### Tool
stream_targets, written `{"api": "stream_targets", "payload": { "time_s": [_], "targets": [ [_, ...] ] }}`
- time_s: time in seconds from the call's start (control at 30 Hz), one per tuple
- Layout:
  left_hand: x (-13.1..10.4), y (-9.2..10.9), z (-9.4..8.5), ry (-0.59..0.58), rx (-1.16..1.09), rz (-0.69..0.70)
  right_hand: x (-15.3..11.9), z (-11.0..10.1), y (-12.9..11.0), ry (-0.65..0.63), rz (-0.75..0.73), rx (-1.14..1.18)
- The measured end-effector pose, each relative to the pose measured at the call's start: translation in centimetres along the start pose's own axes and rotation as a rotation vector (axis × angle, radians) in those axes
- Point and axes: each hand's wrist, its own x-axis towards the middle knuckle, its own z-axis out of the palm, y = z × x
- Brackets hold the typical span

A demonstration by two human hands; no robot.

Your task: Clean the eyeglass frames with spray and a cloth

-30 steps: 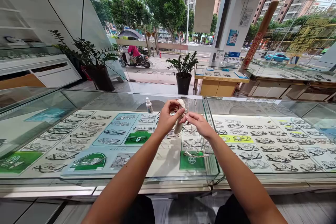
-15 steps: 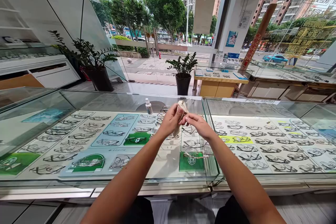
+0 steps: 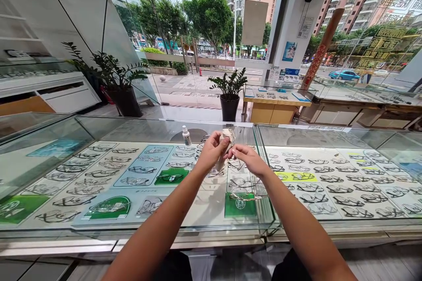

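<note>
My left hand (image 3: 213, 151) is closed around a crumpled beige cloth (image 3: 228, 134), held up above the glass display counter (image 3: 194, 224). One end of the cloth hangs below the fingers. Close beside it, my right hand (image 3: 249, 158) has thumb and fingers pinched together at the cloth's edge. What it pinches is too small and covered to make out. Thin eyeglass frames (image 3: 240, 165) show just under that hand, and I cannot tell whether they are held or lie in the counter. A small white bottle (image 3: 186, 135) stands upright on the glass, left of my hands.
Rows of eyeglasses (image 3: 142, 169) lie under the glass on both sides. Another pair of eyeglasses (image 3: 244, 194) is over a green card (image 3: 240, 210) in front of me. Beyond the counter stand a potted plant (image 3: 229, 107), a wooden display table (image 3: 275, 112) and large windows.
Both hands stay close together over the counter. The cloth has shifted slightly in my left hand, and my right fingers have moved a little. The whole view has dipped slightly lower in the frame.
</note>
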Motion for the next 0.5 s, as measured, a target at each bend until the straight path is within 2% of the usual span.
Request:
{"api": "stream_targets", "payload": {
  "time_s": [0.37,0.5],
  "targets": [
    [-0.3,0.3,-0.1,-0.178,-0.109,-0.116,0.2,0.1,1.0,-0.01,0.04,0.105],
    [-0.5,0.5,0.2,-0.179,-0.136,-0.116,0.3,0.5,1.5,0.002,0.038,0.149]
  ]
}}
